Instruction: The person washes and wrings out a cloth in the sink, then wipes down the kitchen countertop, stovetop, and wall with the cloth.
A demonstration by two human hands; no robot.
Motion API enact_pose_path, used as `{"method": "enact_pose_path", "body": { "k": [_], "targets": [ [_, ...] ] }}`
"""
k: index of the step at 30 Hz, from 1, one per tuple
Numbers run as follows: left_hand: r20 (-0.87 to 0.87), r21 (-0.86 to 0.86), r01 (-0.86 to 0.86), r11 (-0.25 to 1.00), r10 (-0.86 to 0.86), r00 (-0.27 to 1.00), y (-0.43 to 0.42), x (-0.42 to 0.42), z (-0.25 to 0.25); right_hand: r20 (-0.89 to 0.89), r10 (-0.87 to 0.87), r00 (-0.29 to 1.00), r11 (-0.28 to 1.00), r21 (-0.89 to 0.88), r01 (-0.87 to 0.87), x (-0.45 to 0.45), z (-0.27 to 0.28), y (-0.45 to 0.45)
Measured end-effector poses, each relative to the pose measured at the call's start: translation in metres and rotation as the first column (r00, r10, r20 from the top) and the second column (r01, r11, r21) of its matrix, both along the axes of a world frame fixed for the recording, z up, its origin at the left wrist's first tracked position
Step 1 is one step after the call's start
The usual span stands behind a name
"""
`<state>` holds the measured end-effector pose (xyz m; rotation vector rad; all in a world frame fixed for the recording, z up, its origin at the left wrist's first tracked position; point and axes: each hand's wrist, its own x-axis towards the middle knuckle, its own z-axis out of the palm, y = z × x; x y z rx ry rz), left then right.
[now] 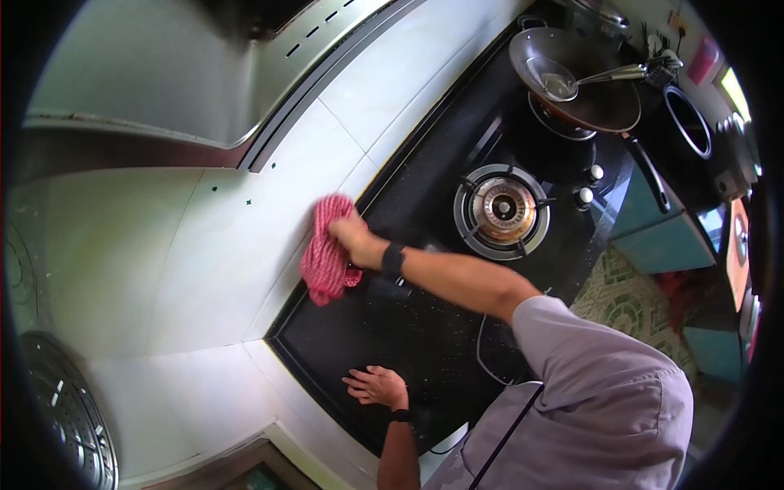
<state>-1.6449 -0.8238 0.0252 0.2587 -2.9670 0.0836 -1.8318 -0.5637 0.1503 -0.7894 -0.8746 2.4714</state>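
My right hand point(359, 241) is closed on a red-and-white patterned cloth point(327, 253) and presses it against the white tiled wall point(278, 237), just above the back edge of the black countertop point(327, 335). The cloth hangs bunched, its lower end near the counter. My left hand point(378, 385) lies flat on the counter with its fingers spread, holding nothing. Small pale specks are scattered over the black surface between both hands.
A gas burner point(503, 210) sits right of my right arm. Beyond it, a wok point(604, 90) holding a strainer point(555, 80) stands on another burner. A range hood point(163, 90) overhangs at upper left. A thin cable point(480, 351) lies on the counter near my body.
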Motion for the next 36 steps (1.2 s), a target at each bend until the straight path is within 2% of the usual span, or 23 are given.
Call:
{"method": "enact_pose_path", "body": {
  "k": [3,5,6,7,9,11,13,15,16,17,18,20,21,22,24,25,26,27,28,30,32,33,36],
  "targets": [
    [0.029,0.022,-0.022,1.000,0.021,0.999,0.000,-0.001,0.001,-0.189,0.075,0.979,0.941,-0.313,-0.132,0.000,0.004,0.116],
    [0.089,0.056,-0.050,0.997,0.045,0.995,0.004,-0.002,0.009,-0.356,0.031,0.934,0.965,-0.234,-0.122,0.021,0.045,0.197],
    [0.076,0.035,-0.045,0.998,0.042,0.996,0.005,-0.003,0.007,-0.342,-0.133,0.930,0.987,-0.128,0.094,0.034,0.073,0.220],
    [0.064,0.010,-0.046,0.999,0.045,0.997,0.005,-0.002,0.004,-0.401,-0.078,0.913,0.996,-0.075,0.052,0.015,0.040,0.276],
    [0.060,-0.003,-0.036,0.999,0.036,0.998,0.003,0.000,0.002,-0.026,-0.416,0.909,0.882,0.230,0.411,-0.026,-0.016,0.358],
    [0.052,-0.016,-0.037,0.999,0.038,0.998,0.006,-0.006,0.000,0.498,-0.717,0.488,0.665,0.699,0.264,-0.065,-0.083,0.411],
    [0.069,-0.030,-0.012,0.999,0.014,0.997,0.006,-0.003,0.005,0.421,-0.670,0.611,0.686,0.666,0.294,-0.030,-0.052,0.364],
    [0.050,0.008,-0.002,1.000,0.001,0.999,0.006,-0.003,0.009,0.597,-0.621,0.508,0.780,0.535,0.325,-0.049,-0.088,0.368],
    [0.034,0.015,0.009,1.000,-0.010,0.999,0.003,-0.001,0.007,0.778,-0.576,0.251,0.790,0.450,0.417,-0.086,-0.117,0.380],
    [0.014,0.028,0.022,0.999,-0.022,1.000,0.002,-0.002,0.005,0.820,-0.499,0.280,0.750,0.570,-0.335,-0.098,-0.201,0.401],
    [0.020,0.049,-0.010,0.999,0.009,1.000,0.005,-0.004,0.008,0.706,-0.657,0.264,0.224,0.517,-0.826,-0.111,-0.286,0.424],
    [0.057,0.106,0.006,0.994,-0.012,0.998,0.004,-0.003,0.016,0.326,-0.898,0.294,-0.325,-0.044,-0.945,-0.039,-0.166,0.283],
    [0.068,0.115,-0.025,0.993,0.018,0.998,0.003,-0.002,0.017,0.448,-0.810,0.379,-0.349,0.151,-0.925,-0.029,-0.111,0.207],
    [0.067,0.136,-0.011,0.991,0.002,0.998,0.002,-0.002,0.017,0.354,-0.831,0.429,-0.411,0.129,-0.902,-0.031,-0.115,0.162],
    [0.062,0.173,0.013,0.985,-0.024,0.998,0.000,-0.002,0.017,0.565,-0.735,0.376,-0.256,0.283,-0.924,-0.049,-0.094,0.066],
    [0.028,0.169,0.032,0.985,-0.037,0.999,-0.002,-0.002,0.013,0.666,-0.640,0.383,-0.012,0.490,-0.872,-0.078,-0.132,0.036],
    [0.019,0.178,0.036,0.983,-0.040,0.999,-0.003,-0.002,0.013,0.403,-0.765,0.503,0.140,0.866,-0.480,-0.085,-0.133,-0.026],
    [0.011,0.183,0.039,0.982,-0.041,0.999,-0.003,-0.002,0.014,0.360,-0.728,0.583,0.089,0.893,-0.441,-0.084,-0.117,-0.074],
    [0.011,0.214,0.019,0.977,-0.022,1.000,-0.002,-0.002,0.014,0.220,-0.528,0.820,0.161,0.974,-0.157,-0.076,-0.099,-0.109],
    [-0.036,0.207,0.046,0.977,-0.039,0.999,-0.003,-0.003,0.011,0.473,-0.330,0.817,-0.426,0.697,-0.577,-0.070,-0.059,-0.174],
    [-0.061,0.192,0.063,0.979,-0.052,0.997,-0.004,-0.003,0.012,0.061,0.035,0.998,-0.246,0.968,-0.050,-0.066,-0.083,-0.220],
    [-0.078,0.179,0.071,0.981,-0.058,0.995,-0.004,-0.003,0.011,0.092,0.133,0.987,-0.466,0.884,-0.019,-0.061,-0.082,-0.231],
    [-0.060,0.175,0.053,0.983,-0.043,0.997,-0.003,-0.003,0.016,0.299,0.301,0.906,-0.645,0.763,-0.038,-0.054,-0.070,-0.232]
  ]
}}
